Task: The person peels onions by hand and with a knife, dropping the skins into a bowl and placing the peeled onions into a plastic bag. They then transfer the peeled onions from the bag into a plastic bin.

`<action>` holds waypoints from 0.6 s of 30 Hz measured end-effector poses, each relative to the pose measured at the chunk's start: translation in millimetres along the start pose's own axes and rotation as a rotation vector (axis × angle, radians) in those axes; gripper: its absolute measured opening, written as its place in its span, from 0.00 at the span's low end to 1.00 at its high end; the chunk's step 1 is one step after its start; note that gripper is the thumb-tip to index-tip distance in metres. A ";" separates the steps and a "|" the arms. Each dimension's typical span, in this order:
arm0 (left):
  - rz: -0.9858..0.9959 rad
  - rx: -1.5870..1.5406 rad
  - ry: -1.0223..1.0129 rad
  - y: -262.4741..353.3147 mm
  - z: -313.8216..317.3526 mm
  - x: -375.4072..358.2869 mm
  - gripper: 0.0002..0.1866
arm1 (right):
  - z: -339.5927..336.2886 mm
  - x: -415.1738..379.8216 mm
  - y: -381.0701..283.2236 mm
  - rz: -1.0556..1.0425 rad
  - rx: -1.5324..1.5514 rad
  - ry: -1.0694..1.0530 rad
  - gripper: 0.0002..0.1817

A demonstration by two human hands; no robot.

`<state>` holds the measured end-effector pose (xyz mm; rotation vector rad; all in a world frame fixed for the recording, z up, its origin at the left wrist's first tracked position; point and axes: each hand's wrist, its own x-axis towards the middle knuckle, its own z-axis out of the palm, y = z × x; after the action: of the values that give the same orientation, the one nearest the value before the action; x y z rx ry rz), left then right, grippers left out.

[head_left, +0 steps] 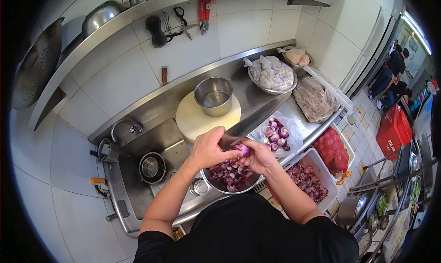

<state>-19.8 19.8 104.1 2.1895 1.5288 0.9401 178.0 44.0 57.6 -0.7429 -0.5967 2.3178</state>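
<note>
My left hand (209,148) is closed around the handle end of a large knife, whose wide blade (262,118) points up and to the right. Pinched in the fingers of my right hand (259,158) is a purple onion (241,149), close by the knife's heel. Directly beneath both hands, a metal bowl (250,186) holds a heap of purple onion skins (229,175). Several peeled onions (277,135) lie in a clear plastic bag to the right of the blade. The knife's handle is hidden by my left hand.
A metal pot (213,96) stands on a round cutting board (183,116). Left is a sink (133,180) with a dark pan (152,167). Bowls of bagged food (273,74) sit at the back. A white bin (331,189) and red mesh sack (328,150) are right.
</note>
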 end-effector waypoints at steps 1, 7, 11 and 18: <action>-0.023 0.030 0.040 2.8 2.5 -1.3 0.34 | 3.1 -1.2 1.5 -0.002 0.003 0.001 0.12; -0.275 -0.046 0.280 6.8 27.2 -14.9 0.34 | 17.7 1.4 18.2 -0.470 0.021 0.228 0.18; -0.348 -0.246 0.323 2.5 42.5 -20.4 0.33 | 17.3 9.4 30.4 -0.629 -0.020 0.271 0.18; -0.391 -0.523 0.307 5.5 56.7 -17.7 0.21 | 25.0 8.0 32.7 -0.749 -0.179 0.274 0.18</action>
<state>18.1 7.9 59.6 1.3747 1.5344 1.3875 143.2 20.9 54.6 -0.7389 -0.7954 1.4650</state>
